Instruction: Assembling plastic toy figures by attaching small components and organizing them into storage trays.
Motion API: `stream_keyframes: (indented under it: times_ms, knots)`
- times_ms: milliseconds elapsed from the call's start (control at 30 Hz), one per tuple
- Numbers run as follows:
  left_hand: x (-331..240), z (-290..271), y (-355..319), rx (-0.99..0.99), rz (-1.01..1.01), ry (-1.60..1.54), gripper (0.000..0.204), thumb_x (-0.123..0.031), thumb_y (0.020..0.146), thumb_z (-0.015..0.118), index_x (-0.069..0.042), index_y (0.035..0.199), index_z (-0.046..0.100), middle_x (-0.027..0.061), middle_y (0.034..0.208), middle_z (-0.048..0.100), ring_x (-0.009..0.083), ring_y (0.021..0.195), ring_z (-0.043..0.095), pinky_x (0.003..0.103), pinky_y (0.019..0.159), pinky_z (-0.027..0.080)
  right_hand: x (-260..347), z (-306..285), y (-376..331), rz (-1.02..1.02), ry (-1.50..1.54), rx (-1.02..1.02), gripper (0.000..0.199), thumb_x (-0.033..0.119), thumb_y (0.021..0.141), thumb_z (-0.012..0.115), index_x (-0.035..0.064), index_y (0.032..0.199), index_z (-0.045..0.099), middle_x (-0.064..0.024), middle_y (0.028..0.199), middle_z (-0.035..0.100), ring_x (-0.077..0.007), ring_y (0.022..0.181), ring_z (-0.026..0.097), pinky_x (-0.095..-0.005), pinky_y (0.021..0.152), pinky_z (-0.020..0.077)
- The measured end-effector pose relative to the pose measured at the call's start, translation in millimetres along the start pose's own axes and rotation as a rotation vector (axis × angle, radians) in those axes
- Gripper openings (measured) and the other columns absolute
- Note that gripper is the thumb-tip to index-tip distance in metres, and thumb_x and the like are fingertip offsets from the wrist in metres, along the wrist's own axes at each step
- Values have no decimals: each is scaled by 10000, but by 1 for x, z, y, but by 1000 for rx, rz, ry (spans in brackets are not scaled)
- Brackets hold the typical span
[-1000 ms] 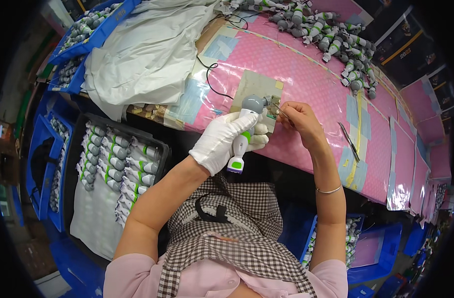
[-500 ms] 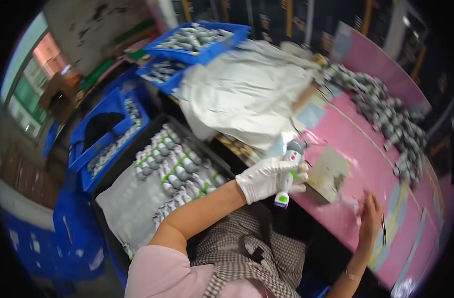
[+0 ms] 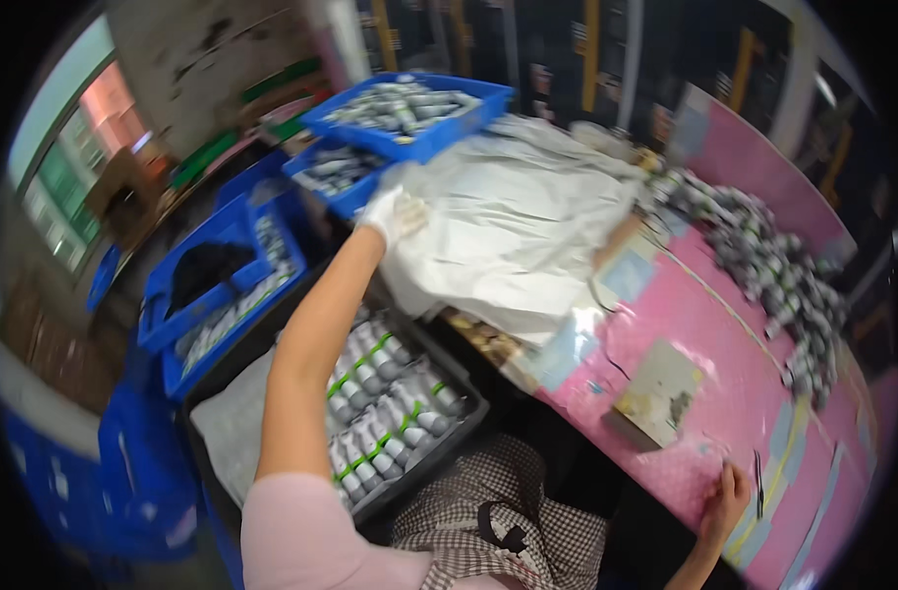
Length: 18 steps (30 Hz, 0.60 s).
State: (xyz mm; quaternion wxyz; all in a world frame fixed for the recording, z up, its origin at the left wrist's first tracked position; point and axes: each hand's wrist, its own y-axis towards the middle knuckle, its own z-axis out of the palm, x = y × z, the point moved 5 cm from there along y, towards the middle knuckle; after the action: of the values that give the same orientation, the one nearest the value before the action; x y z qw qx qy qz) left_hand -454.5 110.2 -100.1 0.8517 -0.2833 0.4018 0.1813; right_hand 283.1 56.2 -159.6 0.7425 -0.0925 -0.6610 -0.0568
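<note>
My left hand (image 3: pixel 398 214), in a white glove, reaches out to the left edge of a crumpled white sheet (image 3: pixel 508 216), just below the stacked blue bins. Motion blurs its fingers, so I cannot make out any grip. Beneath that forearm sits a black tray (image 3: pixel 468 418) with rows of grey-and-white handheld devices (image 3: pixel 370 379) marked with green bands. My bare right hand (image 3: pixel 727 501) rests at the pink table's (image 3: pixel 709 295) near edge, its fingers loosely bent and apart, with nothing seen in them. Close to it lies a thin black pen-like tool (image 3: pixel 759 482).
A pale box-shaped block (image 3: pixel 655 398) stands on the table, with a dark wire behind it. Many similar devices (image 3: pixel 763 251) are heaped along the far right. Blue bins (image 3: pixel 429 147) filled with parts are stacked beyond the sheet; another blue bin (image 3: pixel 154 324) stands left.
My left hand has swung far and left from the table's near edge to the sheet. The device it held no longer shows in it. My right hand has stayed nearly in place.
</note>
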Motion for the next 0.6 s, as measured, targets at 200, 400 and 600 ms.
stream_keyframes:
  times_ms: [200,400,600]
  knots:
    - [96,122,-165,437,883,1166,317,-123,813,628,8,1095,565,150,973,627,272,857,621,334,758,500,65,73,74,-31,-83,128,215,222,871,602,33,968,638,27,616,487,-54,505,436,-202,443,327]
    - [168,240,-234,1088,1249,1431,517,-146,685,707,-46,1161,530,172,1168,539,350,1104,503,436,925,399,74,107,219,-552,-630,-25,258,153,796,598,27,1019,628,-96,849,651,-211,705,620,-336,603,492]
    - [191,263,-279,1354,1142,1456,530,-181,694,715,-61,1173,523,153,1185,537,371,1115,494,456,943,385,88,166,291,-394,-974,-479,435,208,726,685,43,1086,504,-153,957,640,-346,923,599,-461,776,452]
